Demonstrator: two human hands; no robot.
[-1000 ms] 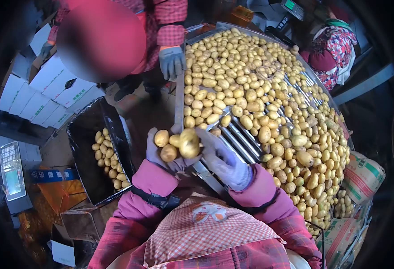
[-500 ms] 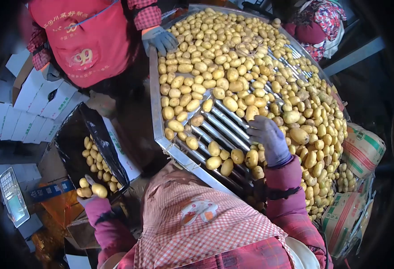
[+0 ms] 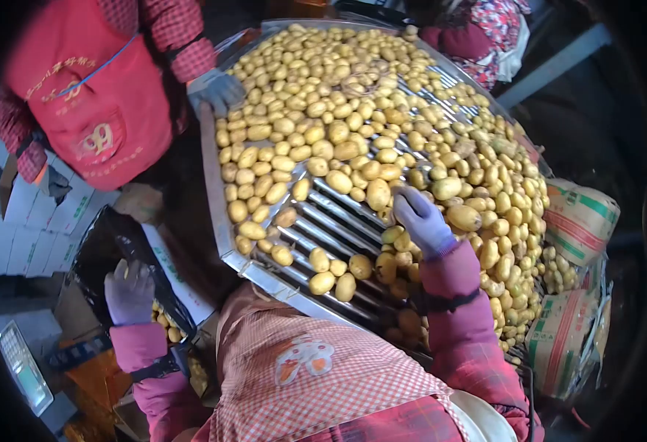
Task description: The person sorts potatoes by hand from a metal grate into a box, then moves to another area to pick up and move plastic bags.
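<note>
My left hand [image 3: 129, 292], in a pale purple glove, is over the box [image 3: 180, 258] lined with black plastic. Its fingers are stretched out and slightly apart, with a small yellowish patch at their tips that I cannot make out. Below it, potatoes [image 3: 167, 318] lie in the box, partly hidden by my wrist. My right hand [image 3: 422, 221], gloved the same, reaches over the metal roller table [image 3: 331, 221]. Its fingers are curled in beside a potato [image 3: 378, 195]; whatever is under them is hidden. Loose potatoes [image 3: 316, 132] are spread thickly across the table.
A person in a red apron [image 3: 102, 103] stands at the left, one gloved hand [image 3: 217, 91] on the table's corner. Another person's floral sleeve [image 3: 485, 33] shows at the far right. Printed cartons [image 3: 577, 221] stand on the right, white boxes [image 3: 25, 236] on the left, near a scale [image 3: 25, 367].
My left hand has moved up over the lined box, and the potatoes it held no longer show in it. My right hand's fingers have curled in among the potatoes. The view has shifted.
</note>
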